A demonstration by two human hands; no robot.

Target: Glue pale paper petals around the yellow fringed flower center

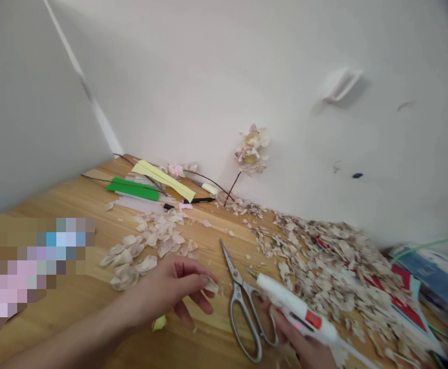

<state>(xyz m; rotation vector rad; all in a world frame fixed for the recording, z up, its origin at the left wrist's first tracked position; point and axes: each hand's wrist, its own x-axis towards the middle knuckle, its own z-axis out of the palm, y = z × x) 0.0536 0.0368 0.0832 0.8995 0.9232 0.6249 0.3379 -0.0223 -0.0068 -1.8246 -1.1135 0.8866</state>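
Between the thumb and forefinger of my left hand (187, 289) is a pale dried petal (211, 284). My right hand (296, 333) grips a white glue gun (285, 294) with an orange patch and a small lit red light; its nozzle points to the upper left. Metal scissors (237, 294) lie on the wood between my hands, blades away from me. Below my left wrist sits a small yellow piece (159, 323), partly hidden. Loose petals (166, 233) are spread beyond my left hand.
A large heap of dried petals (323, 266) covers the right side. Against the wall leans a flower stem (242, 159). Green paper (135, 188), a yellow strip (164, 179) and a black pen (198, 200) lie at the back. A blurred patch covers the left.
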